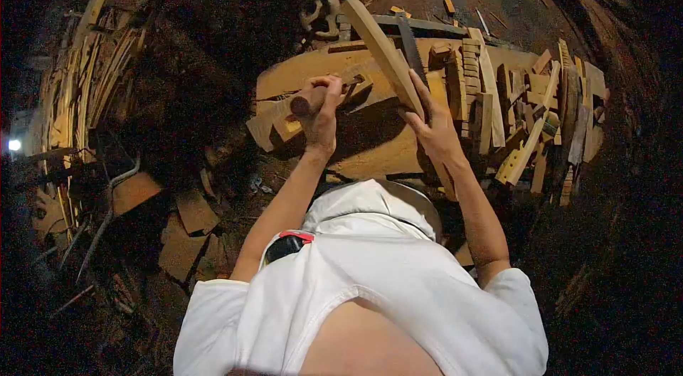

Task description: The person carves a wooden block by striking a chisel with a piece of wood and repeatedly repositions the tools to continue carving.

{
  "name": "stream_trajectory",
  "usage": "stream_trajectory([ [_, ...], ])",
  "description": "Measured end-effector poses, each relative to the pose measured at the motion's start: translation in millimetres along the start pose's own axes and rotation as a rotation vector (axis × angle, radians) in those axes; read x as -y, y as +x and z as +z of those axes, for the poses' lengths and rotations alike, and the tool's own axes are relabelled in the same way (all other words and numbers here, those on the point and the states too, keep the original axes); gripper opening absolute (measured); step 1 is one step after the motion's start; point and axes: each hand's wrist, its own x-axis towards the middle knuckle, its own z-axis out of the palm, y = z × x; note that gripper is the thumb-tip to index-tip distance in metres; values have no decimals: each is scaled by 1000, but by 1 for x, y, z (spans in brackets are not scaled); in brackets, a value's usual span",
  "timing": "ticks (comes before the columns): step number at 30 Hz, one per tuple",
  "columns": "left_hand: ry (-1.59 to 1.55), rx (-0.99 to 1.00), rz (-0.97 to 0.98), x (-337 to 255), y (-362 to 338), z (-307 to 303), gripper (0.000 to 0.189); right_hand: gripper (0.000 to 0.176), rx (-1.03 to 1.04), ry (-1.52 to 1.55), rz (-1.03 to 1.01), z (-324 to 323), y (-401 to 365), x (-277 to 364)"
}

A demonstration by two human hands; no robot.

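My left hand (324, 120) is closed around a dark, round-ended wooden piece (307, 103), whose full shape is hidden by the fingers. It is over a pale wooden block (288, 127) at the left end of the workbench (377, 155). My right hand (435, 133) grips the near end of a long, pale wooden strip (377, 41), with the thumb on its left side and fingers on its right. The strip slants away to the upper left. Beside it lies a dark, narrow blade-like strip (410, 45) with a toothed-looking edge.
Several wooden offcuts (537, 91) and sticks crowd the bench's right side. A dark curved object (324, 17) is beyond the far edge. Long slats (107, 77) are stacked at left, with boards (186, 241) on the dark floor. A tape measure (287, 246) is at my waist.
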Motion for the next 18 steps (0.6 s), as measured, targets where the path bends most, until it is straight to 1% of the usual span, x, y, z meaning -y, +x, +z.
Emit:
stream_trajectory([
  [1, -2, -3, -4, 13, 6, -4, 11, 82, 3, -3, 3, -1, -4, -8],
  [3, -216, -201, -33, 41, 22, -23, 15, 78, 31, -63, -23, -1, -11, -17],
  [4, -216, -260, -136, 27, 23, -26, 14, 78, 29, -62, -22, -1, -13, -19],
  [5, -335, -292, -187, 31, 29, -38, 15, 77, 83, -106, 82, -1, -15, -19],
  [6, -347, -291, -207, 38, 34, -52, 16, 76, 138, -147, 187, 0, -16, -20],
  [8, -351, -291, -230, 40, 40, -65, 18, 75, 149, -129, 222, 2, -15, -21],
  [9, -297, -251, -232, 37, 40, -67, 18, 75, 163, -119, 254, 3, -15, -22],
  [10, -245, -212, -234, 35, 39, -68, 22, 75, 167, -115, 258, 4, -14, -25],
  [11, -240, -217, -237, 34, 41, -67, 22, 76, 128, -99, 201, 4, -13, -29],
  [12, -336, -245, -185, 32, 45, -63, 19, 76, 90, -83, 145, 4, -12, -32],
  [13, -433, -270, -130, 23, 47, -54, 16, 76, 92, -83, 148, 3, -11, -33],
  [14, -387, -317, -125, 12, 49, -47, 18, 77, 73, -61, 129, 2, -10, -32],
  [15, -387, -317, -124, 1, 53, -40, 18, 78, 53, -38, 109, 1, -8, -30],
  [16, -275, -368, -129, -6, 59, -34, 22, 78, 52, -38, 107, -1, -7, -28],
  [17, -161, -417, -134, -8, 66, -30, 27, 78, 67, -25, 147, -4, -7, -25],
  [18, -135, -545, -212, -10, 77, -30, 51, 78, 82, -11, 188, -6, -6, -22],
])
